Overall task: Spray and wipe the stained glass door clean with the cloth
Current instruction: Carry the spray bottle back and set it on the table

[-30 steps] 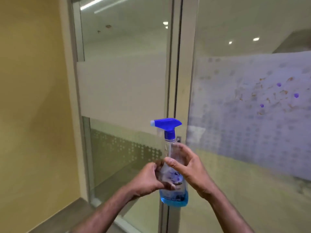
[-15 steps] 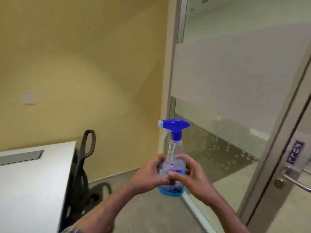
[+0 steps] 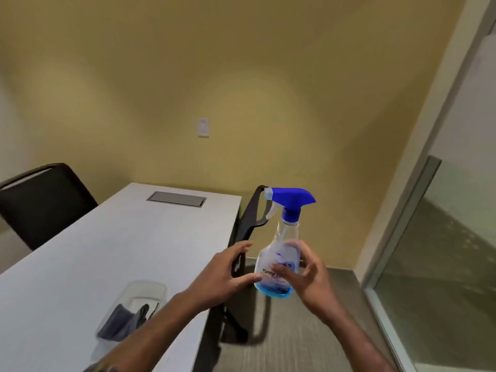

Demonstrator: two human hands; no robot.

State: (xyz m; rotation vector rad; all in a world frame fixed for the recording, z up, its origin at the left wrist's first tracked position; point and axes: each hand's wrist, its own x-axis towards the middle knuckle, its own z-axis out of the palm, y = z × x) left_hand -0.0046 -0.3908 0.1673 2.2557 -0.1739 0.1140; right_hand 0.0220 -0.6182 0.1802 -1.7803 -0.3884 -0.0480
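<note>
Yellow wall point(image 3: 241, 76), white table point(image 3: 120, 237), blk chairs point(image 3: 43, 200), grey floor point(image 3: 322, 331)

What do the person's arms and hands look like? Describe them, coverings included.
Both forearms are bare with no sleeves in view, and neither the left hand nor the right hand wears a glove. No rings or watch are visible. A small patterned patch sits at the bottom edge by the left arm; too blurred to identify.

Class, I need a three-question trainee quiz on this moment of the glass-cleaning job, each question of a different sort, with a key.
1. True or false: the spray bottle stands on the table.
2. Which hand grips the bottle: A left hand, B right hand?
3. Fill in: the grey cloth lies in a clear ____.

Key: 1 false, it is held in the air; 2 B; 3 tray.
</note>
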